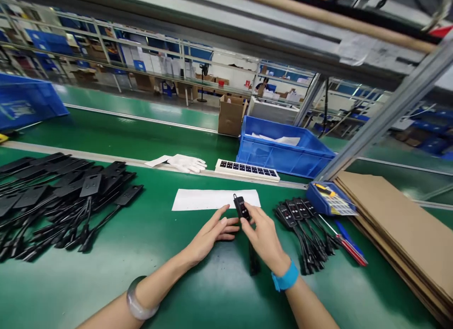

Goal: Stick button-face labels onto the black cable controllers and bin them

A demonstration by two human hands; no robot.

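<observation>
Between thumb and fingers, my right hand (262, 232) grips a small black controller (242, 207) with a loop at its top and a short cable hanging below. My left hand (215, 230) is beside it with fingers stretched apart, holding nothing. A white paper strip (201, 199) lies on the green bench just behind the hands. Right of my right hand, several similar controllers with labelled faces (296, 211) lie fanned out, cables towards me. A large heap of black controllers with cables (92, 185) covers the left of the bench.
Behind the paper are a white glove (187, 163) and a sheet of dark labels (247, 170). A blue bin (283, 154) stands beyond. To the right are a small blue box (327, 199), a red screwdriver (354, 251) and stacked cardboard (403, 225). A metal post (385, 102) slants at right.
</observation>
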